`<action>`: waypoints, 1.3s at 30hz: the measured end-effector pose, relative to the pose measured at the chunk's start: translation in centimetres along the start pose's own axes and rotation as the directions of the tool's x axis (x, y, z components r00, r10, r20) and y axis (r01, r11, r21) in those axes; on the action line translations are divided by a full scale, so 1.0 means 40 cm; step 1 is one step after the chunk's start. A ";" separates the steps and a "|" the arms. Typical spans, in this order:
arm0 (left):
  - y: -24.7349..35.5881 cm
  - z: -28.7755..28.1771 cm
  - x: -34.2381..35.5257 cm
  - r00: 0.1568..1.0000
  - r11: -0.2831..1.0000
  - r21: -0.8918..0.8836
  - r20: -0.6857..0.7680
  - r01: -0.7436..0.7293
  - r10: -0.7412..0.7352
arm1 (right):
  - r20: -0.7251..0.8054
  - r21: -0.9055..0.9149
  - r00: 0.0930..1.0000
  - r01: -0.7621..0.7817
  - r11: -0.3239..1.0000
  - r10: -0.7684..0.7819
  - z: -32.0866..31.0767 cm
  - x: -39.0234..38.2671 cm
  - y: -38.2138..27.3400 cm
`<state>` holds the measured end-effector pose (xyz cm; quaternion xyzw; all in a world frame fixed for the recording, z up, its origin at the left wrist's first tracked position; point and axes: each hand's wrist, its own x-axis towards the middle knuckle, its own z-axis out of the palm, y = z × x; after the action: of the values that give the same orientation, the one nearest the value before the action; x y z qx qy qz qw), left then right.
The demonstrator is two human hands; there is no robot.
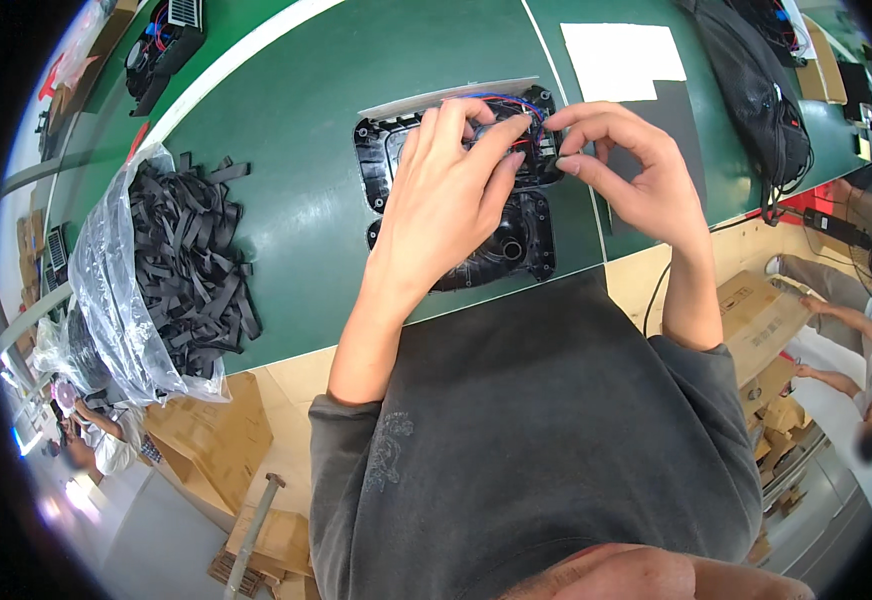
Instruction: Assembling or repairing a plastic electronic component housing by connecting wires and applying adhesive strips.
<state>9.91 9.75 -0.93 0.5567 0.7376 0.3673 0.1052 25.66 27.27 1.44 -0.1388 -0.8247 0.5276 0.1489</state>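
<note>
My left hand (pixel 446 190) reaches over an open black plastic housing (pixel 364 160) on the table. Its thumb and forefinger bend in beside blue and red wires (pixel 506 98) inside the shell; what lies between those fingertips is hidden. At the housing's right end, my right hand (pixel 641 165) has its thumb and forefinger curled toward each other at the wires and rim. Anything held there is too small to make out. Nearer to me lies another black molded shell half (pixel 531 245) with a round opening, partly covered by my left hand and wrist.
A clear plastic bag (pixel 116 280) spills black straps (pixel 191 265) at the left. A white sheet (pixel 621 60) lies over a dark grey one at the back right, beside a black bag (pixel 751 100). Another wired unit (pixel 161 50) stands far left. People and cardboard boxes (pixel 751 310) are beyond.
</note>
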 end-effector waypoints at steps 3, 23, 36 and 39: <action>-0.012 0.010 0.015 0.998 0.999 -0.004 -0.055 -0.041 0.041 | 0.023 -0.022 0.998 -0.052 0.998 0.053 0.015 -0.011 -0.001; -0.016 -0.033 0.012 0.980 0.972 -0.195 0.173 0.131 -0.098 | 0.068 -0.038 0.995 0.073 0.997 -0.071 0.046 -0.002 0.051; -0.020 -0.015 -0.010 0.990 0.965 -0.252 0.132 0.077 -0.044 | -0.117 -0.175 0.990 0.053 0.983 -0.075 0.089 0.006 0.021; -0.021 -0.015 -0.007 0.996 0.970 -0.238 0.087 0.036 -0.015 | -0.159 -0.097 0.987 -0.008 0.995 -0.008 0.096 0.004 0.011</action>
<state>9.06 9.15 -1.14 0.5454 0.6898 0.4286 0.2073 24.03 24.34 -0.47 -0.1876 -0.8350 0.4739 0.2071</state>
